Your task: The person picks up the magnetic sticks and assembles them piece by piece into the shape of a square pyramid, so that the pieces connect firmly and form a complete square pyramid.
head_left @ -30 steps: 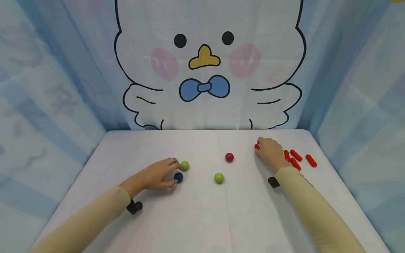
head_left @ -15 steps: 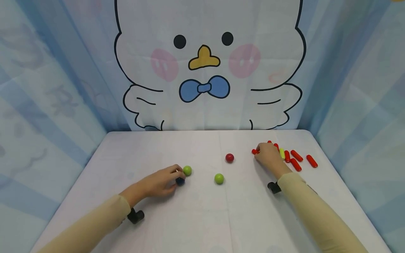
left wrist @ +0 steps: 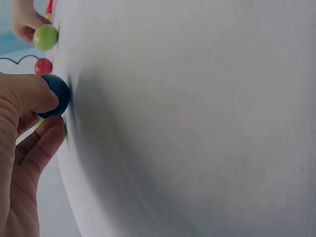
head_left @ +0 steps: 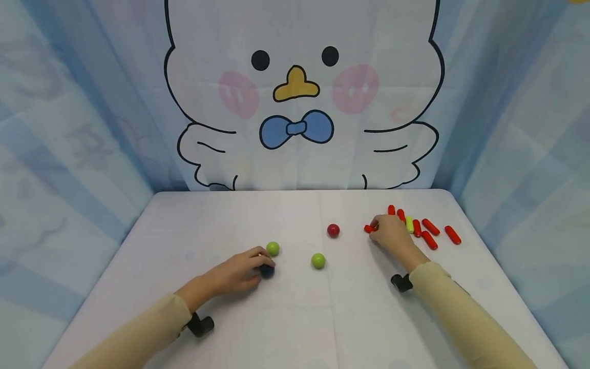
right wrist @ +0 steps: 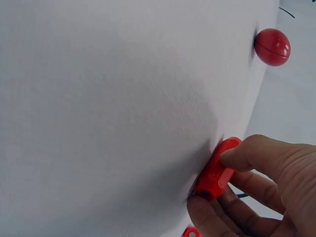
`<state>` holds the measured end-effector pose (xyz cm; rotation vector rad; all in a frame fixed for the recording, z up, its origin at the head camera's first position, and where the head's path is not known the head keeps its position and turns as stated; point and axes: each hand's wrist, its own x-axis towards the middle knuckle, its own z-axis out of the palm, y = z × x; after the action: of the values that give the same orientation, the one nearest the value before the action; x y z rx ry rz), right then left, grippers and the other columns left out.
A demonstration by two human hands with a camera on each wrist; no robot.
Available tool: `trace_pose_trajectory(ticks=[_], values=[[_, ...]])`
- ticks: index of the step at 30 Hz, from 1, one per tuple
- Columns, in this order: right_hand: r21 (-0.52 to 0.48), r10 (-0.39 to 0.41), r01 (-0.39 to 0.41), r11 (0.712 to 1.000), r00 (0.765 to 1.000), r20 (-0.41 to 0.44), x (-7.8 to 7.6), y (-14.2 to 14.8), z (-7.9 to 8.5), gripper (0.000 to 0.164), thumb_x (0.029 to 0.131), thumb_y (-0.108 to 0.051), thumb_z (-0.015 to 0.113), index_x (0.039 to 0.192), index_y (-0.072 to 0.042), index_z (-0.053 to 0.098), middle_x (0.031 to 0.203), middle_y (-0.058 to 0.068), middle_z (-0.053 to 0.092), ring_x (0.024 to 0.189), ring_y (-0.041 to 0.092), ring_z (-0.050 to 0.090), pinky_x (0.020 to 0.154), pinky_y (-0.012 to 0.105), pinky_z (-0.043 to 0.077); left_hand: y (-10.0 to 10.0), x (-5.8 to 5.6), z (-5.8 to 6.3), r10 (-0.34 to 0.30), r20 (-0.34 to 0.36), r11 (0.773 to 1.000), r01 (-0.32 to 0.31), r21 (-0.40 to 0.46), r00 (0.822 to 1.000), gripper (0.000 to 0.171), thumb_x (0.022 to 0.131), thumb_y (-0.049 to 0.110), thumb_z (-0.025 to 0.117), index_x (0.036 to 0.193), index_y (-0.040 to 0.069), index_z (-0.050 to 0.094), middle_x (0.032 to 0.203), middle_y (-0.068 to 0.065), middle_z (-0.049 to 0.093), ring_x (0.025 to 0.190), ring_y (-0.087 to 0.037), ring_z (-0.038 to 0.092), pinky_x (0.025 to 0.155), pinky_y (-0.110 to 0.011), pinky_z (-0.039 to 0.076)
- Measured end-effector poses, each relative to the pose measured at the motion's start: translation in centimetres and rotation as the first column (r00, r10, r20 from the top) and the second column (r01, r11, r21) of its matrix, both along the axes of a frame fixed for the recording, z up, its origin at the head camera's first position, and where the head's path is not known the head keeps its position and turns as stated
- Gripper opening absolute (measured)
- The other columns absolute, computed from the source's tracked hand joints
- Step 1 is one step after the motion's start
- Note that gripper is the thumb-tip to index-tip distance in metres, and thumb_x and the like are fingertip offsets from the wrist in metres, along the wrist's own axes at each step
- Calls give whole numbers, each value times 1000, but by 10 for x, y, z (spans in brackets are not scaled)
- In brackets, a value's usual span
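Blue ball (head_left: 267, 271), head view: on the near side of one green ball (head_left: 273, 249), now gripped by the left hand (head_left: 237, 272) and nearer the person than a second ago, when the fingers were spread around it. Right hand (head_left: 392, 237) holds a red piece (head_left: 369, 228), also shifted nearer; other red pieces (head_left: 429, 240) and a yellow-green piece (head_left: 409, 225) show more fully behind. Judgement: ball has gone from being reached for to being handled; both hands look busy at once.

Left wrist view: narrow grip, thumb and fingertips on the blue ball; can't tell if it's lifted or touching the table (head_left: 295, 318).

Right wrist view: thumb pressed on the red piece, fingers opposite, narrow grip; table contact unclear. Red ball (head_left: 333, 230) apart from it.
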<state>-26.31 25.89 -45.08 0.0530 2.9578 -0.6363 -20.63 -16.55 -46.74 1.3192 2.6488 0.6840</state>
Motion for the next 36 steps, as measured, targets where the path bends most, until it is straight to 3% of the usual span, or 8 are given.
trace_pose_trajectory(ticks=[7,15,20,31,36], values=[[12,-3,2,1000,1000,23,11,-8,2,33,90,-13,76,118,2,69,103,18,71,92,31,63,87,45,58,10,6,-2,36,42,999,-37,19,998,39,93,-2,68,131,10,67,130,-6,57,102,-10,61,88,-24,55],[-16,53,-52,999,997,60,29,-13,4,29,90,-12,76,116,0,70,101,14,71,88,27,62,83,43,59,22,12,-4,60,102,996,-67,61,993,35,93,3,72,127,14,70,123,0,61,93,-4,59,82,-21,54],[-28,87,-85,996,993,77,45,-22,9,28,89,-10,76,115,-2,71,102,12,70,89,26,62,83,43,59,29,18,-7,91,76,992,-97,83,993,32,93,8,74,124,16,70,120,1,63,90,-4,59,78,-21,54],[-16,126,-125,992,988,85,75,-47,13,25,86,-11,80,109,-6,74,96,6,70,86,21,61,81,40,60,43,31,-7,188,-24,982,-188,18,982,38,90,16,80,127,12,70,116,2,64,83,-4,54,72,-21,50],[-23,151,-149,988,985,81,87,-57,12,22,85,-9,81,105,-8,75,92,5,69,83,19,59,79,38,59,49,33,-4,231,9,972,-230,-37,973,37,89,27,83,121,15,71,112,4,65,87,-5,57,76,-24,51]])
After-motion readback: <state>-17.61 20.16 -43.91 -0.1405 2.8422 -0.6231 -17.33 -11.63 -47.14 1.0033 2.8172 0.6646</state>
